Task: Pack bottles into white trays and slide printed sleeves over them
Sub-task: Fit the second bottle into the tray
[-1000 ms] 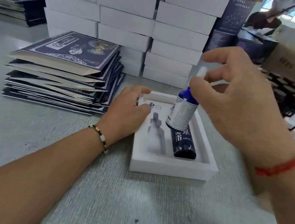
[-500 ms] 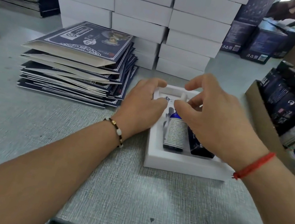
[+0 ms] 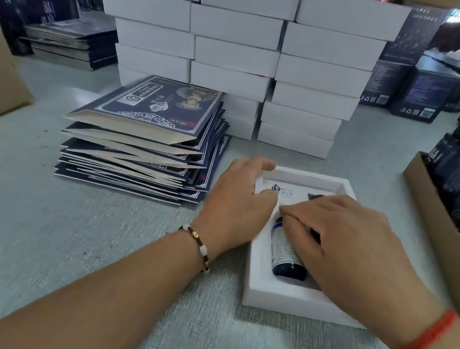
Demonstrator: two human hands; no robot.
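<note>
The blue bottle [image 3: 286,250] lies on its side in a slot of the white tray [image 3: 277,299], base toward me, neck away under the fingers. I judge it light, rigid and probably breakable, with a smooth wall and a paper label that gives some friction. I would take hold across the labelled body, not at the narrow neck. A second, darker bottle [image 3: 314,197] lies just beside it to the right, mostly hidden by my right hand.

The tray looks like foam or moulded card: light, stiff enough to lift by its rim, but easy to dent and quick to skid on the worktop [image 3: 89,242]. I judge it needs steadying while a bottle is pressed home.

My right hand [image 3: 340,250] lies palm down over the bottles, fingers nearly straight and pressing on the upper part of the blue bottle. It grips nothing. My left hand [image 3: 236,202] rests on the tray's left rim, fingers loosely bent over the edge, thumb toward the far corner; it braces the tray rather than clasping it.

The sleeves [image 3: 144,135] sit in a stack just left of the tray, near my left hand. They are flat, thin card, apt to crease; I would take one by an open edge. White boxes [image 3: 233,53] are stacked behind.
</note>
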